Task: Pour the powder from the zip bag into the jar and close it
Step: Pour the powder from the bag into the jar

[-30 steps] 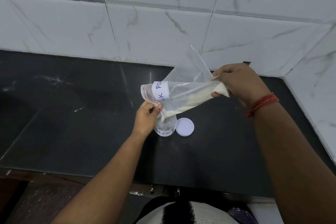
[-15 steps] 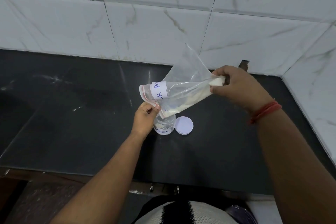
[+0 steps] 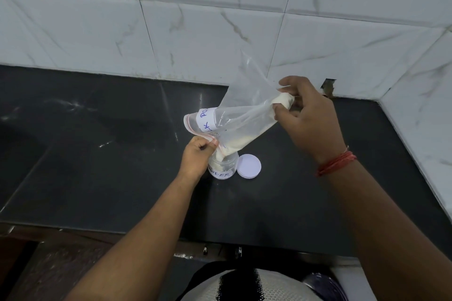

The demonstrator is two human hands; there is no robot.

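A clear zip bag (image 3: 244, 115) with a white handwritten label and pale powder inside is tilted mouth-down over a small clear jar (image 3: 223, 168) on the black counter. My left hand (image 3: 198, 156) pinches the bag's red-striped mouth right at the jar's opening. Higher up, my right hand (image 3: 308, 115) grips the bag's raised bottom corner, where powder is bunched. Powder lies along the bag's lower edge and some shows inside the jar. The jar's white round lid (image 3: 248, 166) lies flat just right of the jar.
The black counter (image 3: 97, 154) runs to a white marble-tile wall (image 3: 220, 32) behind and to a side wall (image 3: 420, 110) at the right. The counter's front edge (image 3: 122, 232) is near my body.
My right hand lifted the bag's bottom corner higher, so the bag tilts more steeply. Powder has slid toward the mouth and now shows in the jar. My left hand stayed at the jar.
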